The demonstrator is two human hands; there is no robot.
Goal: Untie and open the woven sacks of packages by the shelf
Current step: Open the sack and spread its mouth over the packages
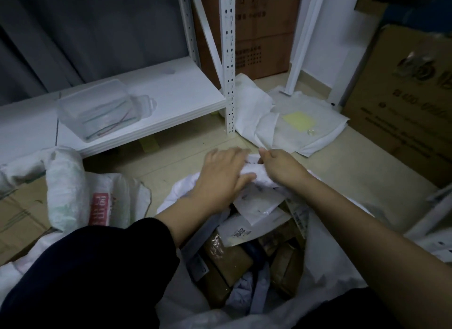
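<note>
Gripping the white sack's (pixel 330 243) far rim, left hand (pixel 223 174), right hand (pixel 278 167), mouth opening upward.

The scene is dim and cool-toned, with soft, even light and no hard shadows. The white shelf (pixel 146 103) and its upright post (pixel 229 59) are the brightest surfaces, without glare. Motion blur smears the left hand (pixel 223 174) at its fingers (pixel 215 154). Print on the cardboard box (pixel 406 101) at right is soft. Straight lines bow toward the edges, and the dark sleeve (pixel 93 274) loses all detail.
</note>
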